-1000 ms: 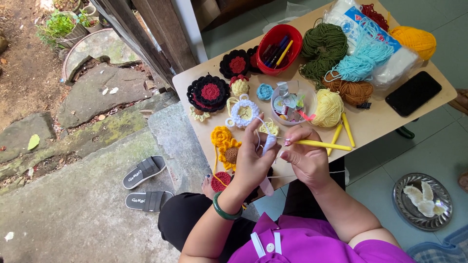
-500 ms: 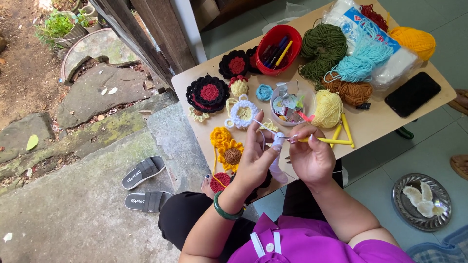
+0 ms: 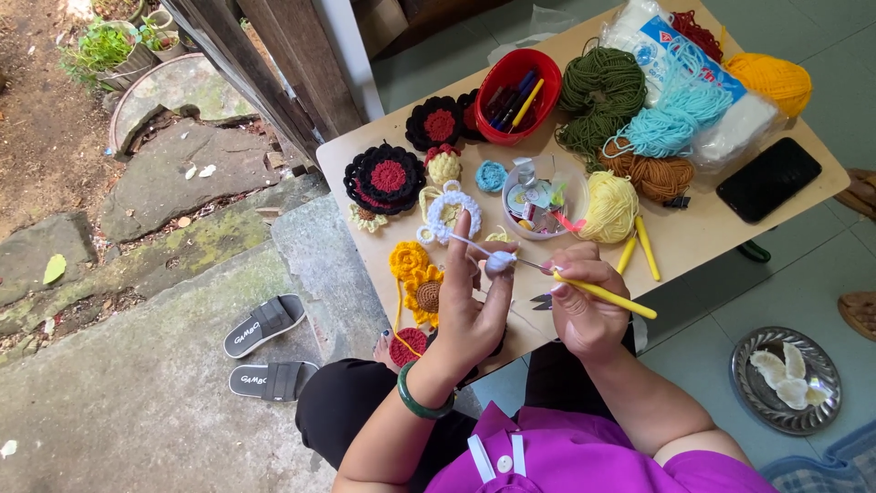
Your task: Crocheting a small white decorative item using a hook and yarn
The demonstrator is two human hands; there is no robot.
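Note:
My left hand (image 3: 470, 306) pinches a small white crochet piece (image 3: 499, 263) between thumb and fingers, with white yarn running over the raised index finger. My right hand (image 3: 584, 306) grips a yellow-handled crochet hook (image 3: 607, 297) whose metal tip points into the white piece. Both hands hover over the near edge of a small wooden table (image 3: 693, 242). A green bangle (image 3: 415, 402) circles my left wrist.
On the table lie black-and-red crocheted flowers (image 3: 388, 178), yellow flowers (image 3: 415, 274), a red bowl of pens (image 3: 518, 96), a clear bowl of small items (image 3: 538, 196), several yarn balls (image 3: 602, 91), a black phone (image 3: 768, 179) and two yellow hooks (image 3: 639, 248). Sandals (image 3: 265, 324) rest on concrete at left; a metal plate (image 3: 785, 379) sits on the floor at right.
My hands rose slightly and drew together; the hook tip now enters the white piece, and my left index finger lifts with the yarn over it.

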